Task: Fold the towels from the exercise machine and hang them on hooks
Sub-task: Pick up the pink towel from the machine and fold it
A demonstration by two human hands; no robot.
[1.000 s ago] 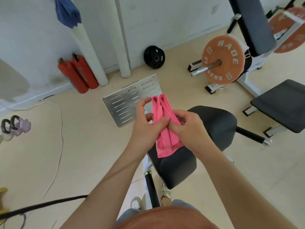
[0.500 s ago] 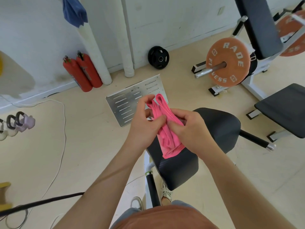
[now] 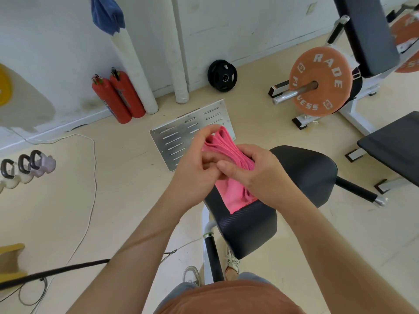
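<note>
Folding now: my left hand (image 3: 197, 168) and right hand (image 3: 256, 171) both pinch the pink towel (image 3: 233, 196) above the seat (image 3: 301, 173). Next, probably a hook near the blue towel (image 3: 107, 13), eleven o'clock.

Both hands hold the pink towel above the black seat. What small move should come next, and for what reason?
Probably press the last fold flat, then lift it toward a hook. The pink towel is already gathered into a narrow, layered bundle, pinched between the left hand and the right hand, with its lower end hanging over the black seat. The layers look loose near the top. No hook is clearly visible here.
</note>
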